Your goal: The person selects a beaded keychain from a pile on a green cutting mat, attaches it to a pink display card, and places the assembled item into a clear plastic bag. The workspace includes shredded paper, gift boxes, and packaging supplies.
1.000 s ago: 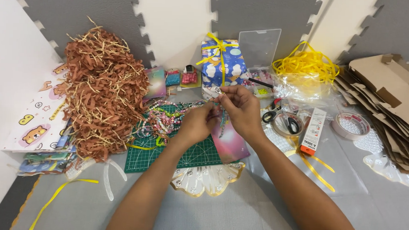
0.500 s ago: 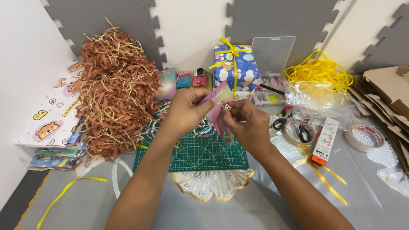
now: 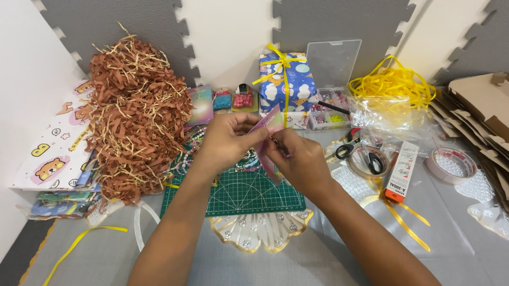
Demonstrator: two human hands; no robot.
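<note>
Both my hands meet above the green cutting mat point(image 3: 240, 197). My left hand point(image 3: 227, 142) pinches the upper edge of a small pink shiny card point(image 3: 270, 122) and holds it tilted. My right hand point(image 3: 299, 159) grips the card's lower part, fingertips closed on something small at its face that I cannot make out. Behind the hands stands a blue gift box point(image 3: 285, 84) tied with yellow ribbon.
A heap of brown paper shred point(image 3: 135, 112) lies at the left beside printed paper bags point(image 3: 51, 151). At the right are scissors point(image 3: 354, 150), tape rolls point(image 3: 451, 164), a glue box point(image 3: 402, 172), yellow ribbon point(image 3: 391, 86), flat cardboard boxes point(image 3: 490, 119), a bead case point(image 3: 330, 109). A clear scalloped tray point(image 3: 259, 232) lies near me.
My hands have lifted the pink card a little higher and nearer to me, and the card has turned so its face tilts up. The camera view has dipped lower.
</note>
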